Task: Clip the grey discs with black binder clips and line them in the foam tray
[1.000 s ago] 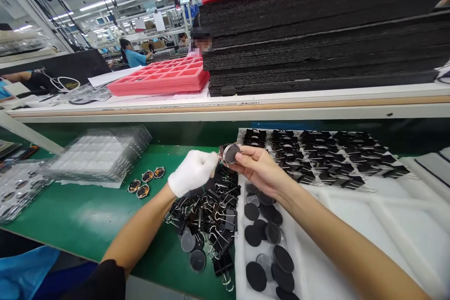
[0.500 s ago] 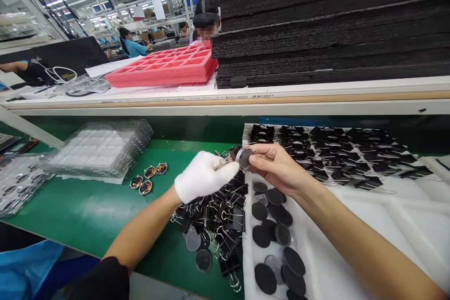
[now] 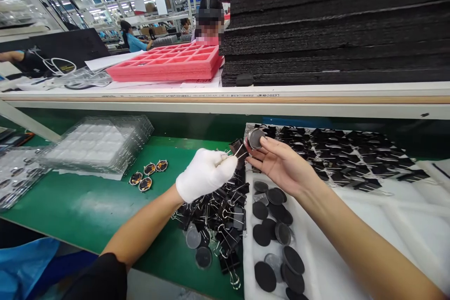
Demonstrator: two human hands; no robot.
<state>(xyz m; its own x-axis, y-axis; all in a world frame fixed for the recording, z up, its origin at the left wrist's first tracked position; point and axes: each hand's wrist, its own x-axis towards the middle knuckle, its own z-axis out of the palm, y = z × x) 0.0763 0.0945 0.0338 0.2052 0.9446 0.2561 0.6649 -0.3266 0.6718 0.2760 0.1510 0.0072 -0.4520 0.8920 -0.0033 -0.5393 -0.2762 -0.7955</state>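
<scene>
My left hand [image 3: 207,173], in a white glove, is closed on a black binder clip [image 3: 238,148] by its wire handles. Bare and to the right, my right hand [image 3: 281,161] pinches a round dark disc [image 3: 256,138] with a pale rim between thumb and fingers. Clip and disc are close together, with a small gap between them. Under my left hand lies a heap of black binder clips [image 3: 225,211] on the green table. Several black discs [image 3: 264,276] and some clear ones lie on the white foam tray [image 3: 312,225] below my right hand.
Rows of clips [image 3: 337,150] fill the tray's far part. Four-piece cluster aside, several round amber-and-black parts [image 3: 145,184] sit left on the table near stacked clear plastic trays [image 3: 98,147]. A shelf edge [image 3: 211,108] crosses ahead, bearing pink foam [image 3: 161,72] and black foam sheets [image 3: 333,33].
The disc has come away from the binder clip, lifted slightly up and right by my right hand. My left hand keeps hold of the clip, nearly in place.
</scene>
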